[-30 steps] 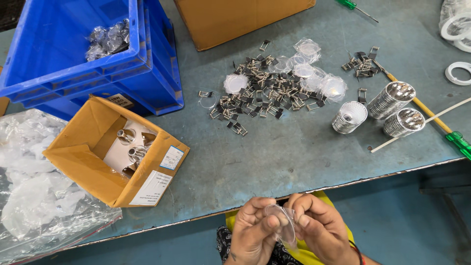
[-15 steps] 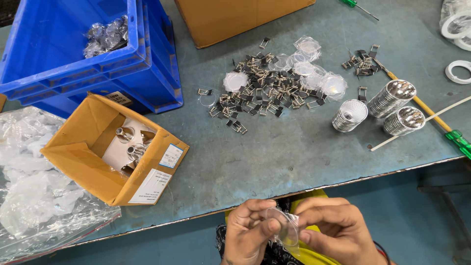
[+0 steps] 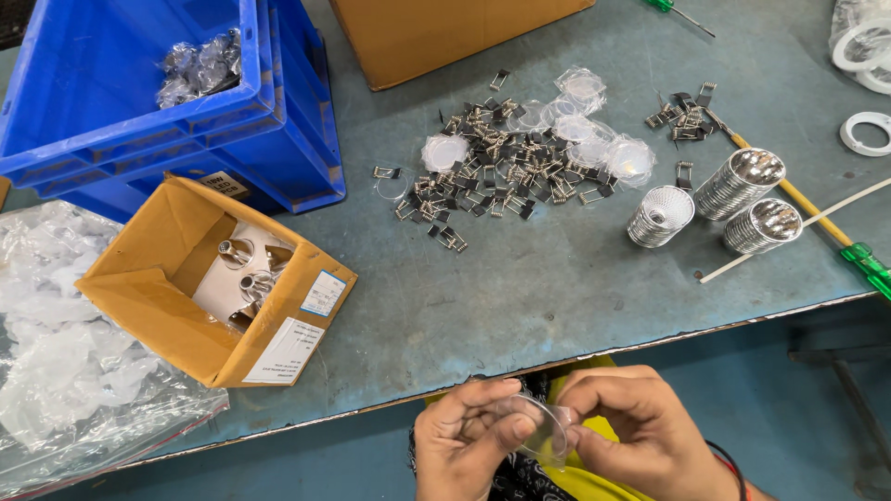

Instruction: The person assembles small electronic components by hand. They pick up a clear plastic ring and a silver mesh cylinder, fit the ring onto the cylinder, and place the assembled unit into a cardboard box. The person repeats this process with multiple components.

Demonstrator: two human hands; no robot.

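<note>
Below the table's front edge, my left hand [image 3: 464, 436] and my right hand [image 3: 636, 431] hold one clear round plastic disc [image 3: 543, 429] between their fingertips, over my lap. On the grey-blue table [image 3: 520, 306] above lies a heap of small metal spring clips [image 3: 492, 176] mixed with more clear discs [image 3: 594, 139]. Three ribbed silver reflector cups [image 3: 742, 186] stand to the right of the heap.
An open cardboard box [image 3: 213, 278] holding silver parts sits at the left, beside crumpled clear plastic bags [image 3: 56, 371]. Stacked blue crates [image 3: 158, 93] stand behind it, with a larger brown carton [image 3: 445, 37] at the back. Green-handled screwdrivers [image 3: 835, 237] and white rings [image 3: 863, 134] lie at the right.
Both hands stay on the clear disc below the table edge; my fingers have shifted slightly around it. The view has drifted a little, and nothing on the table has moved.
</note>
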